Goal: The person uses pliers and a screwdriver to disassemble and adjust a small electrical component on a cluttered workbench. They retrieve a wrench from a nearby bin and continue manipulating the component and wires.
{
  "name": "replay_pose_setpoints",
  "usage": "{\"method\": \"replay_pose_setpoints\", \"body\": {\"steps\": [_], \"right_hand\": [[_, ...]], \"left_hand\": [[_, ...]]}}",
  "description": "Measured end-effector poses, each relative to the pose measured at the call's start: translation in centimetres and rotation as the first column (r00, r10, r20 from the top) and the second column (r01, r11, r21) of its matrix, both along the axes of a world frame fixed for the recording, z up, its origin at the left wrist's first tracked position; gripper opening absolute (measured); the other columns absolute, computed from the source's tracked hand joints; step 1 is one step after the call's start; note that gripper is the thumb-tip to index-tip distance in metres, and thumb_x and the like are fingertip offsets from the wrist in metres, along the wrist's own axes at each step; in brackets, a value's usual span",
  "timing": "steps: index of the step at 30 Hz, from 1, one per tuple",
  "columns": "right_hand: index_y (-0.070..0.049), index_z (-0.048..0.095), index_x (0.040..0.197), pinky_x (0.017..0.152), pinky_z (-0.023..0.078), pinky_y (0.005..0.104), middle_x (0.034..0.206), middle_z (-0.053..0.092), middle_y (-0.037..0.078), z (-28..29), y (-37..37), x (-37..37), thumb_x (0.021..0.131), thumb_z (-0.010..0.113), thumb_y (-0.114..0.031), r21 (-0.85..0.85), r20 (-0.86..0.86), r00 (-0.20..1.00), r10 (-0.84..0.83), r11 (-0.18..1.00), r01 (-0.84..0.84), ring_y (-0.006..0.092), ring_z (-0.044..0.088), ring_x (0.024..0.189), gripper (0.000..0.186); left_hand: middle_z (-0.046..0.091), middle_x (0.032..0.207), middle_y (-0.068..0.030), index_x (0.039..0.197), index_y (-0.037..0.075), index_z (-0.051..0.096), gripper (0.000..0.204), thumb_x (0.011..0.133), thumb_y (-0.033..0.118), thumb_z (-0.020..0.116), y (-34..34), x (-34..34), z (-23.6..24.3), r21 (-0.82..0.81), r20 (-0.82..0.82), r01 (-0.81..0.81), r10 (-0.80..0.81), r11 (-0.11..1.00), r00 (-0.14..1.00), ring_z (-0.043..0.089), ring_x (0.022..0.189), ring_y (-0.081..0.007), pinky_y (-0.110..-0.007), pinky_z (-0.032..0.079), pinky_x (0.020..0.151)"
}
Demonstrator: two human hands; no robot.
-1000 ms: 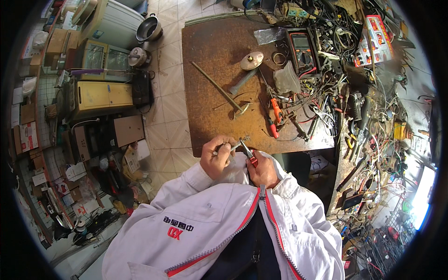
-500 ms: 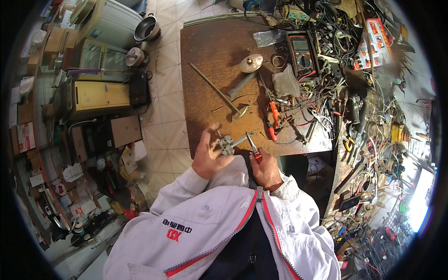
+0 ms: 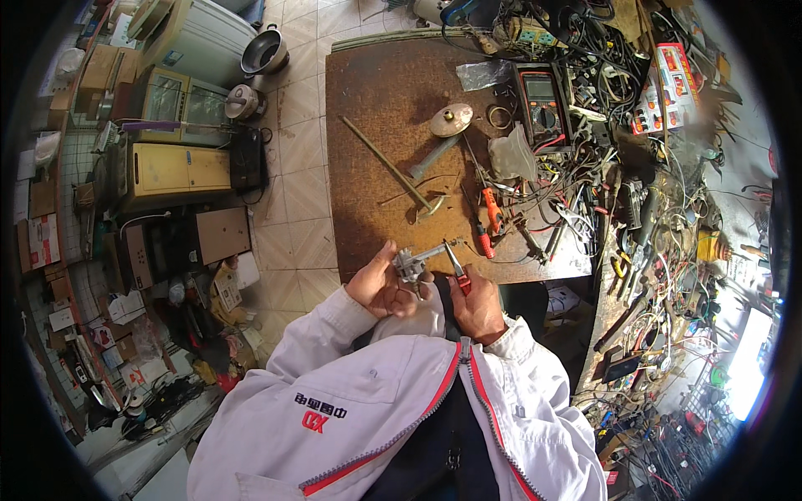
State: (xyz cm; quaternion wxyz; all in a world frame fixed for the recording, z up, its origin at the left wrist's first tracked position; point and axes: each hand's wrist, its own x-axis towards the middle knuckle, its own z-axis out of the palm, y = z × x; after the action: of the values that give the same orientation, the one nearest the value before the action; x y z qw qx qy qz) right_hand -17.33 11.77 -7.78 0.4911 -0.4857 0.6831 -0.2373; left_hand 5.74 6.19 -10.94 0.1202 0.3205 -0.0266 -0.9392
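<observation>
Close to the front edge of the worn wooden table, my left hand (image 3: 374, 288) is closed, palm turned partly up, with a grey metal fitting (image 3: 408, 265) between thumb and fingers. A thin stem reaches from the fitting toward the right. My right hand (image 3: 478, 306) grips red-handled pliers (image 3: 459, 275), their narrow jaws at the stem's far end. Whether the jaws bite on it is too small to tell. Ahead lie a long metal rod (image 3: 380, 157) with a bent end and a round metal disc (image 3: 451, 119) on a grey tube (image 3: 434, 157).
Red and orange screwdrivers (image 3: 491, 210) lie right of the rod. Beyond them are a multimeter (image 3: 543, 104), a clear plastic bag (image 3: 511, 153) and tangled cables (image 3: 597, 83). More tools and wires crowd the right side. The wooden table (image 3: 359, 200) ends at a tiled floor (image 3: 288, 196) on the left.
My left hand has turned palm up and its fingers have come in under the fitting. The right hand and pliers have stayed nearly in place.
</observation>
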Motion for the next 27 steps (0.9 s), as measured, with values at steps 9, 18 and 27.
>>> {"method": "replay_pose_setpoints", "body": {"steps": [9, 18, 27], "right_hand": [[0.003, 0.055, 0.089, 0.068, 0.047, 0.0533, 0.077, 0.061, 0.03, -1.3, 0.0, -0.1, 0.091, 0.062, -0.017, 0.089, 0.005, 1.0, -0.02, 0.996, 0.02, 0.0529, 0.06, 0.079, 0.021], [0.004, 0.055, 0.087, 0.065, 0.045, 0.0491, 0.071, 0.058, 0.029, -1.8, 0.3, -0.2, 0.092, 0.062, -0.02, 0.025, -0.023, 1.0, -0.001, 1.0, 0.002, 0.0501, 0.058, 0.072, 0.025], [0.003, 0.055, 0.091, 0.07, 0.047, 0.0554, 0.079, 0.062, 0.031, -2.1, -0.3, -0.4, 0.092, 0.061, -0.02, 0.079, -0.025, 1.0, 0.007, 0.997, -0.005, 0.0542, 0.06, 0.082, 0.024]], "left_hand": [[0.065, 0.119, -0.016, 0.141, 0.001, 0.043, 0.091, 0.069, 0.029, 0.092, -0.8, -3.0, 4.7, -0.841, 0.493, 0.539, 0.481, 0.05, 0.725, 0.067, 0.105, -0.0277, -0.041, 0.056, 0.09], [0.07, 0.1, -0.0148, 0.127, 0.005, 0.057, 0.088, 0.087, 0.081, 0.041, -2.6, -1.0, 1.0, -0.269, 0.271, 0.144, -0.069, 0.952, 0.96, 0.072, 0.074, -0.025, -0.033, 0.059, 0.062], [0.059, 0.115, -0.0076, 0.142, 0.0, 0.043, 0.064, 0.092, 0.026, 0.073, -1.4, -2.7, 2.0, -0.776, 0.365, 0.123, 0.281, 0.618, 0.888, 0.064, 0.099, -0.019, -0.034, 0.055, 0.087]]}}
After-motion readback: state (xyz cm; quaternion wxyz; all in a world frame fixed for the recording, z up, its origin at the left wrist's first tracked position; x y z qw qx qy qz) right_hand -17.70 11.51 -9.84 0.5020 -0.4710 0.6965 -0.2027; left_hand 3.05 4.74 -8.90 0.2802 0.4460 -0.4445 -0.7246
